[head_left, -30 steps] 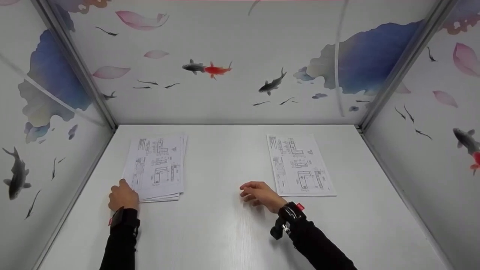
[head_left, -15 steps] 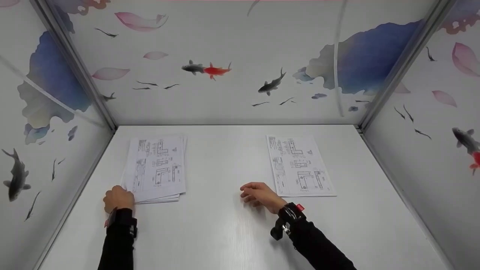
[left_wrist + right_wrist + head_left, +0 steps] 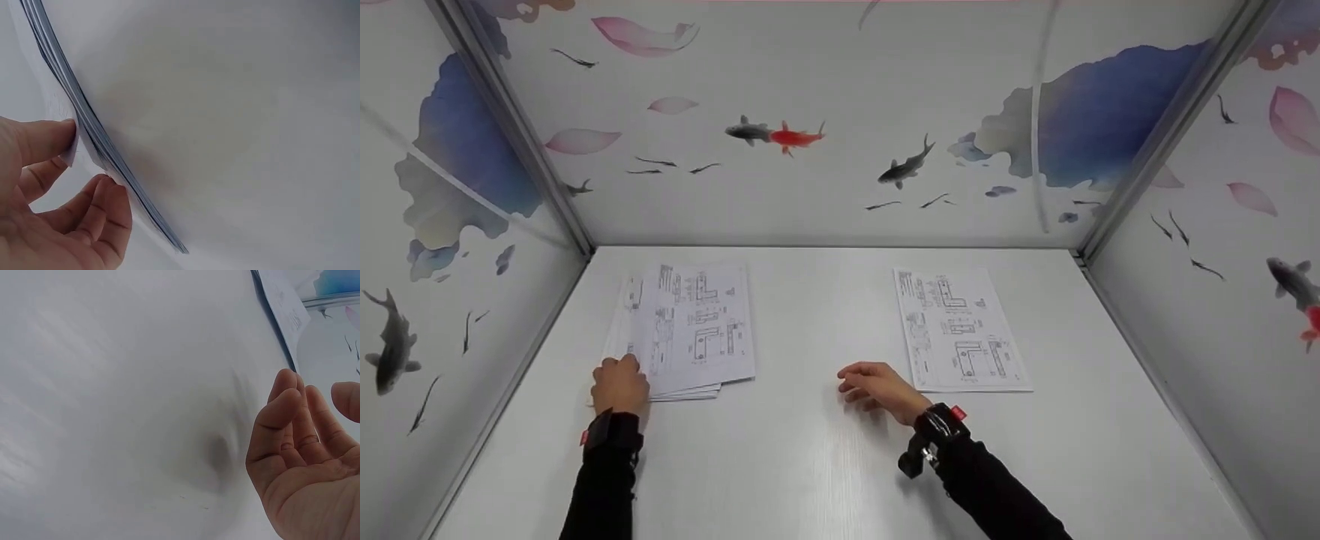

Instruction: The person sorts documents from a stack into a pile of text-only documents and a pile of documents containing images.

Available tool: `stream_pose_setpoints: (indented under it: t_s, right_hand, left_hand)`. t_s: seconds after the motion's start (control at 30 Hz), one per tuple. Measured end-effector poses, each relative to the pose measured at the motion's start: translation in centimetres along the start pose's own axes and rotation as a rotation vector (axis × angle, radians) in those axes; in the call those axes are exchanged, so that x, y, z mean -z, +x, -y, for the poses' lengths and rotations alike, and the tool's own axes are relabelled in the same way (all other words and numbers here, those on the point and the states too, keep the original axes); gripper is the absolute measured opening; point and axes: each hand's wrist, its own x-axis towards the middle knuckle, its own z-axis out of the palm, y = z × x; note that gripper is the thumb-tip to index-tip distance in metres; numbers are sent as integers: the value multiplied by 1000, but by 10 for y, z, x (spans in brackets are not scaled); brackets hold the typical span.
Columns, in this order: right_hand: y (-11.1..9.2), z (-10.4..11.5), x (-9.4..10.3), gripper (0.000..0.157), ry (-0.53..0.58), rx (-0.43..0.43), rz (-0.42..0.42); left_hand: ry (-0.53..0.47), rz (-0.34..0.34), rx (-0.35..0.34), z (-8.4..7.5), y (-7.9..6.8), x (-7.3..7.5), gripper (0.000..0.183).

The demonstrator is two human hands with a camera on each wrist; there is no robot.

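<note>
In the head view, a stack of printed drawing sheets [image 3: 701,330] lies on the left of the table, its upper sheet shifted to the right so that sheets below show along its left edge. My left hand [image 3: 619,384] is at the stack's near left corner. The left wrist view has the thumb and index finger of that hand pinching a sheet's edge [image 3: 70,154], beside the layered edges of the stack [image 3: 112,152]. My right hand [image 3: 881,390] holds nothing; its fingers are loosely bent over the table [image 3: 140,410], left of a second stack of drawing sheets [image 3: 964,330].
White panels printed with fish and petals [image 3: 795,195] enclose the table [image 3: 802,465] at the back and on both sides. Metal corner posts [image 3: 1166,135] stand at the back corners. Both wrists wear black straps with cameras [image 3: 937,427].
My left hand first drew back a little to the lower left, then moved up and right. The left stack's top sheet slid right, uncovering a printed sheet beneath. My right hand stayed put.
</note>
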Motion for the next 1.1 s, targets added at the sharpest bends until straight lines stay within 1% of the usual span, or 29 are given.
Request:
stream_pose_setpoints:
  t_s: [0.1, 0.17, 0.27, 0.33, 0.4, 0.47, 0.57, 0.67, 0.73, 0.8, 0.87, 0.9, 0.97, 1.03, 1.1]
  right_hand:
    - [1, -2, 1, 36, 3, -2, 2]
    - [1, -3, 1, 36, 4, -3, 3]
    - [1, -4, 2, 36, 11, -11, 0]
    - [0, -4, 2, 35, 19, -13, -3]
    - [-1, -4, 0, 35, 28, -13, -4]
    - [-1, -4, -1, 36, 33, -10, -2]
    - [-3, -2, -4, 36, 29, -10, -3]
    - [-3, -2, -5, 36, 26, -14, 0]
    - [-3, -2, -4, 36, 25, -18, 4]
    - [0, -4, -3, 35, 26, -22, 8]
    - [0, -3, -2, 35, 20, -16, 8]
    - [1, -2, -2, 35, 19, -15, 5]
    - [1, 0, -2, 35, 16, -11, 2]
    - [2, 3, -2, 36, 13, -4, 7]
    - [3, 5, -4, 36, 14, -6, 16]
  left_hand:
    - [-5, -1, 43, -2, 3, -1, 28]
    - [-22, 14, 87, -3, 5, -3, 39]
    - [-22, 41, 139, -5, 6, -7, 62]
    - [-12, 55, 157, -6, 6, -10, 68]
    - [-14, 58, 170, -6, 6, -10, 67]
    - [-37, 72, 195, -7, 6, -9, 61]
    - [-89, 117, 240, -9, 6, -4, 54]
    - [-113, 168, 259, -12, 4, 1, 51]
    - [-107, 167, 249, -13, 2, 3, 47]
    - [-106, 152, 218, -13, 0, 3, 45]
    - [-132, 132, 185, -12, 0, 3, 44]
    - [-167, 135, 174, -10, 1, 3, 43]
    - [-256, 171, 165, -6, 2, 5, 46]
    - [-420, 235, 189, -3, 5, 7, 47]
    - [-620, 300, 242, -1, 6, 9, 45]
